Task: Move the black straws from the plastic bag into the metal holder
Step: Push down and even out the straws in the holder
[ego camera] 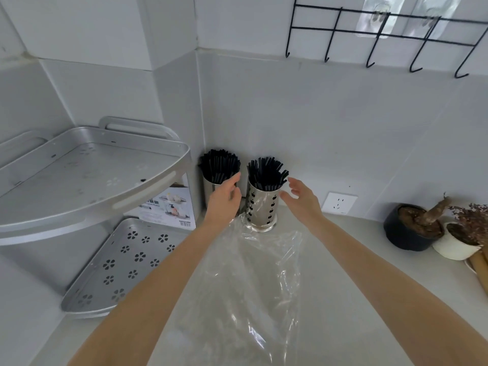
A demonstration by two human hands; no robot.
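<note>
A perforated metal holder stands on the counter near the back wall, filled with black straws. A second metal holder with more black straws stands behind it to the left, in the corner. A clear plastic bag lies flat and crumpled on the counter in front of the holders; I see no straws in it. My left hand hovers open between the two holders. My right hand is open just right of the front holder, fingers apart, not touching it.
A silver two-tier corner rack fills the left side, with a printed box behind its lower tray. A wall socket is right of the holders. A black pot and a white pot stand at far right. Black wire hooks hang above.
</note>
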